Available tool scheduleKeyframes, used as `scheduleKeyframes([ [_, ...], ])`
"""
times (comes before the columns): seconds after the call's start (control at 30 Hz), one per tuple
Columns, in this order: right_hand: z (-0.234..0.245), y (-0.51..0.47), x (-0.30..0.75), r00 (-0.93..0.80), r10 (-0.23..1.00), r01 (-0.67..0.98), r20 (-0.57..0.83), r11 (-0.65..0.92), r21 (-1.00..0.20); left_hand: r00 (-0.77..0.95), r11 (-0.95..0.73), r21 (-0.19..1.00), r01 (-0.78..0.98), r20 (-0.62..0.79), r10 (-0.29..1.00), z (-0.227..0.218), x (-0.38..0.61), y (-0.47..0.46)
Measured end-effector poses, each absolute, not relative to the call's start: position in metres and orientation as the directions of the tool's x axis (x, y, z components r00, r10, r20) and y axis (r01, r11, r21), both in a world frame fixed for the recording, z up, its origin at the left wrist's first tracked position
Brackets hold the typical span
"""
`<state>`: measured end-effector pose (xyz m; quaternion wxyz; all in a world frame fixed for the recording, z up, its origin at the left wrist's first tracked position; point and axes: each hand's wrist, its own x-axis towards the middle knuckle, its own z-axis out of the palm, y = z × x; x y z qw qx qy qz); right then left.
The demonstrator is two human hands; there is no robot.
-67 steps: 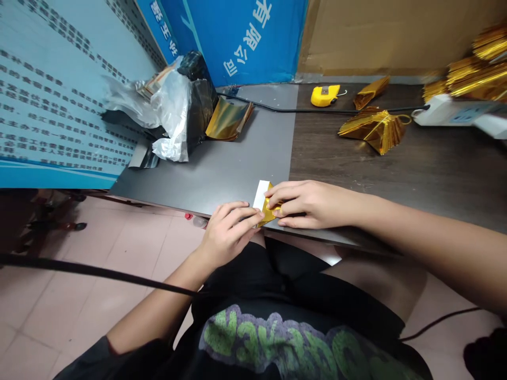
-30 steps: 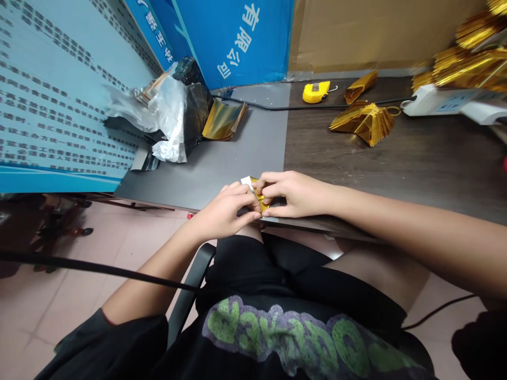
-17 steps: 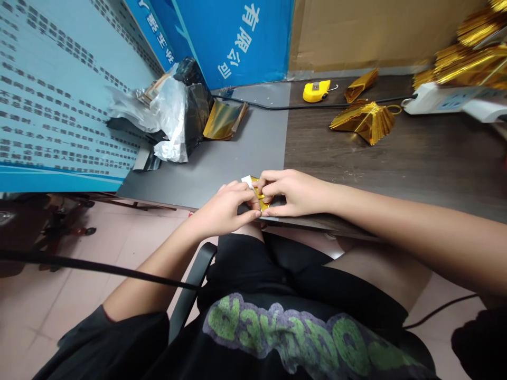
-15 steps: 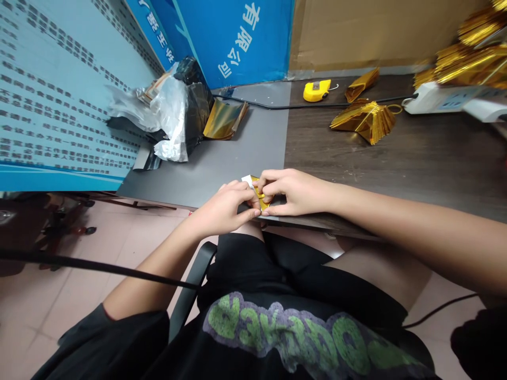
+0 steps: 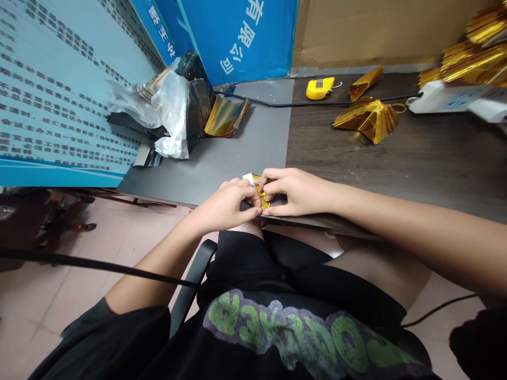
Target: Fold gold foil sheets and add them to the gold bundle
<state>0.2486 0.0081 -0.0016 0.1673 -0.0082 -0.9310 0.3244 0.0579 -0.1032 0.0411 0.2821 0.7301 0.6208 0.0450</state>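
Observation:
At the desk's front edge, both hands hold one small sheet of gold foil paper (image 5: 262, 198), partly folded, with a white patch showing at its far left corner. My left hand (image 5: 233, 203) grips its left side, the thumb and bent fingers closed on it. From the right, my right hand (image 5: 287, 191) pinches the same sheet with curled fingers pressed to its top and the thumb at the near edge. The two thumbs nearly meet. Fingers cover much of the paper, so the exact fold is hidden.
Beyond the hands lie a stack of gold paper (image 5: 226, 117), a plastic bag (image 5: 174, 108), a yellow tape measure (image 5: 320, 88) and a bundle of folded gold pieces (image 5: 368, 120). A white power strip (image 5: 430, 99) with a black cable sits at right. A blue printed panel (image 5: 253, 42) stands behind.
The view has shifted slightly. Both hands stay on the gold foil paper in almost the same pose; any finger movement is too slight to make out.

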Motion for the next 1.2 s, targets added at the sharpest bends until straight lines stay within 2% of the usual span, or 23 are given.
scheduleKeyframes([
  [0.4, -0.003, 0.006, 0.246, -0.941, 0.161, -0.052, 0.297, 0.8, -0.598, 0.179, -0.046, 0.448, 0.893, -0.258, 0.95, 0.04, 0.06, -0.106],
  [0.67, -0.009, 0.031, 0.242, -0.922, 0.125, -0.135, 0.365, 0.781, -0.609, 0.087, 0.016, 0.429, 0.903, -0.218, 0.972, 0.033, 0.066, -0.1],
  [1.2, -0.008, 0.024, 0.24, -0.928, 0.171, -0.082, 0.331, 0.773, -0.63, -0.091, 0.179, 0.445, 0.877, -0.213, 0.973, 0.028, 0.072, -0.105],
])
